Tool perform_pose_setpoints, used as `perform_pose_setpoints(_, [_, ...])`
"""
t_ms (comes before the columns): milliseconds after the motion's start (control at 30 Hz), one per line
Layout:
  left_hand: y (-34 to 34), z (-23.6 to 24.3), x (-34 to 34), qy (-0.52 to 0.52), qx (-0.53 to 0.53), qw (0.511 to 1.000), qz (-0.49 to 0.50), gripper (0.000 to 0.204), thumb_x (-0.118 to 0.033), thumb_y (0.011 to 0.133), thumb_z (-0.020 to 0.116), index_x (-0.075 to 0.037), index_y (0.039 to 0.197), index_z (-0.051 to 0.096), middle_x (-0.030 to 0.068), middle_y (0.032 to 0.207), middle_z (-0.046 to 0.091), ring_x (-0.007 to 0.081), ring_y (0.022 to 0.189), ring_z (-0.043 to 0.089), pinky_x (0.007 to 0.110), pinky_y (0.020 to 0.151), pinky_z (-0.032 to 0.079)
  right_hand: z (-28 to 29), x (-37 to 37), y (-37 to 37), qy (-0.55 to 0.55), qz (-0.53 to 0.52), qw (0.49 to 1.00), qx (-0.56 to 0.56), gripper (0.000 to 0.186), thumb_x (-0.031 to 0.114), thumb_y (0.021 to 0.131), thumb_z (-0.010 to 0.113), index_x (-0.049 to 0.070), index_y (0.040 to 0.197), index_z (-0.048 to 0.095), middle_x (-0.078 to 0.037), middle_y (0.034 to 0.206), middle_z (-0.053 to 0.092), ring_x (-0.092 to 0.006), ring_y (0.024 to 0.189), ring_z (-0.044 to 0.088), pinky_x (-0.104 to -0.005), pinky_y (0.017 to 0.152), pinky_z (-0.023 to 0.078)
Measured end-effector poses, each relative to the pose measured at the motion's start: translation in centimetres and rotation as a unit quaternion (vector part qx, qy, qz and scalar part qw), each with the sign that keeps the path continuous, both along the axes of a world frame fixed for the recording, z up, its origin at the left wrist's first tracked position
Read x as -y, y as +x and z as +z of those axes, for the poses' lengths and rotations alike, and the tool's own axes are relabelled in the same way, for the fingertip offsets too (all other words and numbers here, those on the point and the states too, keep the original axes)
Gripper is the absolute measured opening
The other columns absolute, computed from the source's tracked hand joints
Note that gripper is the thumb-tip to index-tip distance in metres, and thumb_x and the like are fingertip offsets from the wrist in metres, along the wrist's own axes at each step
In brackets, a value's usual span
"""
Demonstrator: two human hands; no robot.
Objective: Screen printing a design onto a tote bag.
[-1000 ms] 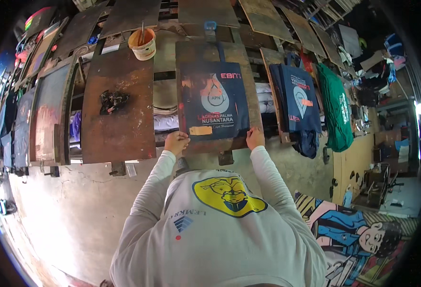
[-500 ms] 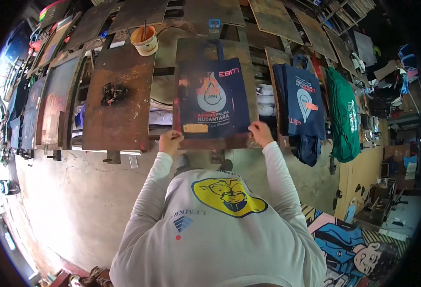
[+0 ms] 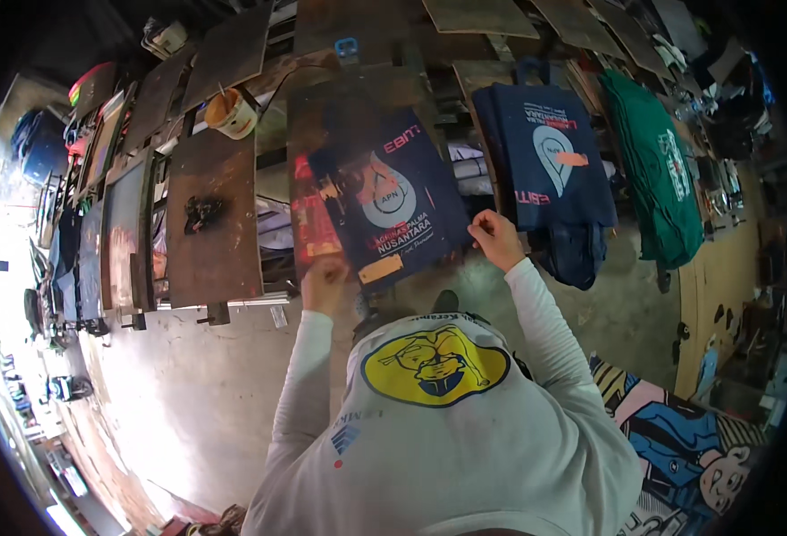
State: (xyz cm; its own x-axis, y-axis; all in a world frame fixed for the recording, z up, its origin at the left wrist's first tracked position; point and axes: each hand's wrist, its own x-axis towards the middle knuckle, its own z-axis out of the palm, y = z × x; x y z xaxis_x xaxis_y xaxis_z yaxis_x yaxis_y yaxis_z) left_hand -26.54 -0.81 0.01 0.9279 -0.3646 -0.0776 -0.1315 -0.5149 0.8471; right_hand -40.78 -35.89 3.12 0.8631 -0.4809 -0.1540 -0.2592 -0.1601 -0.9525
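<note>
A navy tote bag [image 3: 429, 192] with a pale drop-shaped print and a beige patch lies slanted over a dark wooden board [image 3: 349, 94]. My right hand [image 3: 498, 239] pinches its lower right edge. At the bag's lower left corner, my left hand [image 3: 325, 284] is closed on the fabric, its fingers somewhat blurred. Reddish-pink stains show on the board left of the bag. Whether the bag's handle still lies along the board is too dark to tell.
Folded navy bags [image 3: 545, 179] are stacked on the board to the right, beside a pile of green cloth bags [image 3: 653, 170]. On the left board sits a dark crumpled rag [image 3: 202, 214]. A paint-stained bucket [image 3: 231, 116] holds a stick behind it. A small blue device [image 3: 346, 47] stands farther back.
The tote bag has turned and shifted toward the right on its board, baring red stains at its left. My hands have moved with it, and my view has swung to the right.
</note>
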Motion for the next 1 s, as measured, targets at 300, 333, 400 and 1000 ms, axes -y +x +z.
perform_pose_setpoints(300, [-1.7, 2.7, 18.5, -0.021, -0.168, 0.977, -0.13, 0.026, -0.023, 0.092, 0.072, 0.002, 0.094, 0.066, 0.0058, 0.079, 0.07, 0.0095, 0.064, 0.064, 0.025, 0.054, 0.051, 0.2, -1.7, -1.2, -0.155, 0.214, 0.961, 0.085, 0.012, 0.009, 0.081, 0.073, 0.002, 0.087, 0.064, -0.01, 0.07, 0.065, -0.0188, 0.06, 0.065, -0.0306, 0.06, 0.051])
perform_pose_setpoints(333, [-2.2, 2.6, 18.9, -0.018, -0.158, 0.979, -0.128, 0.027, -0.023, 0.089, 0.074, 0.002, 0.093, 0.066, 0.0078, 0.078, 0.07, 0.0119, 0.064, 0.066, 0.028, 0.055, 0.054, 0.2, -1.7, -1.3, -0.158, 0.214, 0.96, 0.087, 0.012, 0.009, 0.081, 0.073, 0.002, 0.087, 0.064, -0.01, 0.07, 0.065, -0.0188, 0.06, 0.065, -0.0306, 0.06, 0.051])
perform_pose_setpoints(400, [-3.0, 1.8, 19.0, -0.014, -0.149, 0.981, -0.126, 0.027, -0.024, 0.087, 0.076, 0.002, 0.091, 0.067, 0.0098, 0.077, 0.07, 0.0143, 0.064, 0.067, 0.031, 0.057, 0.056, 0.4, -1.8, -1.6, -0.147, 0.232, 0.958, 0.08, 0.013, 0.01, 0.081, 0.073, 0.002, 0.085, 0.064, -0.01, 0.069, 0.065, -0.0189, 0.06, 0.065, -0.0303, 0.059, 0.051])
perform_pose_setpoints(1000, [-2.0, -1.9, 16.7, -0.049, -0.105, 0.979, -0.17, 0.031, -0.021, 0.076, 0.086, 0.0, 0.074, 0.063, 0.003, 0.063, 0.062, 0.0087, 0.057, 0.058, 0.026, 0.055, 0.047, -8.1, -0.9, 2.3, -0.007, 0.045, 0.999, -0.027, 0.014, 0.013, 0.09, 0.064, 0.0, 0.095, 0.066, -0.01, 0.082, 0.069, -0.0188, 0.075, 0.066, -0.0305, 0.067, 0.05])
